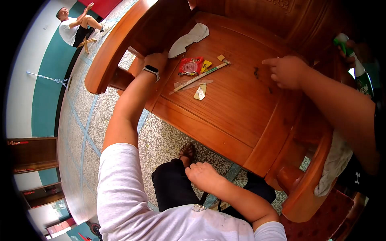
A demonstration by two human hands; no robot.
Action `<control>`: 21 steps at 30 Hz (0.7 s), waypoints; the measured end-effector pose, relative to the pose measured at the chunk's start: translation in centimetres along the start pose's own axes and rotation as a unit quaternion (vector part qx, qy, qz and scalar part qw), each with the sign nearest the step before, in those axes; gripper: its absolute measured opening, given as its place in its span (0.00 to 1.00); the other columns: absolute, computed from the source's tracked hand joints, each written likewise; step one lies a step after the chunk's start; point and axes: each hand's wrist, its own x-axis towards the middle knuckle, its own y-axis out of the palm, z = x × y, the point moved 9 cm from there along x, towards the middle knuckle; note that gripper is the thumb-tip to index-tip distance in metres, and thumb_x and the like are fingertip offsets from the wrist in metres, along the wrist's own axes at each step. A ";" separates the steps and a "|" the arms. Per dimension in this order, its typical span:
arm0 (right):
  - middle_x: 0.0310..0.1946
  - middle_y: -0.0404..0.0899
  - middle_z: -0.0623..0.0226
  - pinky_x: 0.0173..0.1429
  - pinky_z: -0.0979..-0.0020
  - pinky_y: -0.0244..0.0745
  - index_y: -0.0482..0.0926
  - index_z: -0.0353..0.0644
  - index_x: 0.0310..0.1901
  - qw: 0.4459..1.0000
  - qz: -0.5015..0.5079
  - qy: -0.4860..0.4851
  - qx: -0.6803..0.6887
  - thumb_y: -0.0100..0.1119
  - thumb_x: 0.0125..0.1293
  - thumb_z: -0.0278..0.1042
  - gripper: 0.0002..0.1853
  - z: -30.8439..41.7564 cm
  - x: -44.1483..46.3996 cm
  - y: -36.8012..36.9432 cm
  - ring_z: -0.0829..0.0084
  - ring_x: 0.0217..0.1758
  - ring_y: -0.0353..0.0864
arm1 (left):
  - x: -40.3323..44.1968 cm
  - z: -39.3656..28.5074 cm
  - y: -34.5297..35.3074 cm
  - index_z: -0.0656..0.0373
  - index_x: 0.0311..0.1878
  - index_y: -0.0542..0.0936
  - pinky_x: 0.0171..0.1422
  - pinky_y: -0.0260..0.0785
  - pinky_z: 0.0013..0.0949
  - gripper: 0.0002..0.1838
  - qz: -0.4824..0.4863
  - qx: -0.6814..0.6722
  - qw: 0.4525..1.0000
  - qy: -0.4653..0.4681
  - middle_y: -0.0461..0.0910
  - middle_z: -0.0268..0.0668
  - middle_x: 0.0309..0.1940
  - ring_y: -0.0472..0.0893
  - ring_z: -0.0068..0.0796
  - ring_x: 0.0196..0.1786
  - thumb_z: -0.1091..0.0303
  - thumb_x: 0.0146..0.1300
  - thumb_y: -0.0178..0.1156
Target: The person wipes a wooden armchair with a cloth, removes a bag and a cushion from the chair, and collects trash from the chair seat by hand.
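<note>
Lying on the seat (229, 106) beside the left hand (156, 61), the white scrap (190, 39) looks light, limp, best pinched at an edge; the right hand (205, 176) curls near a knee (171, 176); I can't tell either's grip.

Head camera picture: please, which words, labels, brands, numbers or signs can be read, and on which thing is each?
No word or number is readable.
White logo, without letters: on the black fabric garment, right edge.
Shiny red plastic wrapper: print too small to read.
Tall green bottle: white lettering too blurred.
Pale grey T-shirt: emblem too blurred.
</note>
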 end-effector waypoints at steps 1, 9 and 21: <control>0.29 0.77 0.62 0.38 0.63 0.75 0.74 0.41 0.31 1.000 -0.001 0.001 -0.003 0.54 0.52 0.27 0.04 -0.1 -0.1 0.0 0.62 0.36 0.79 | 0.1 0.0 0.0 0.54 0.61 0.67 0.41 0.75 0.47 0.21 0.000 0.005 1.000 0.004 0.82 0.48 0.37 0.82 0.46 0.41 0.73 0.63 0.44; 0.29 0.77 0.61 0.37 0.64 0.76 0.74 0.41 0.30 1.000 -0.008 -0.001 -0.011 0.54 0.52 0.27 0.03 -0.3 0.1 0.3 0.63 0.36 0.80 | -1.4 0.5 -0.7 0.58 0.51 0.72 0.43 0.74 0.45 0.15 -0.014 -0.017 1.000 -0.006 0.81 0.46 0.38 0.82 0.45 0.42 0.74 0.62 0.45; 0.28 0.77 0.62 0.38 0.63 0.75 0.74 0.41 0.30 1.000 -0.020 0.010 -0.010 0.55 0.53 0.28 0.03 -0.3 -0.2 0.4 0.62 0.35 0.80 | -4.3 1.2 1.3 0.62 0.42 0.75 0.51 0.68 0.47 0.11 -0.136 0.092 0.986 0.014 0.75 0.47 0.42 0.77 0.49 0.45 0.75 0.56 0.50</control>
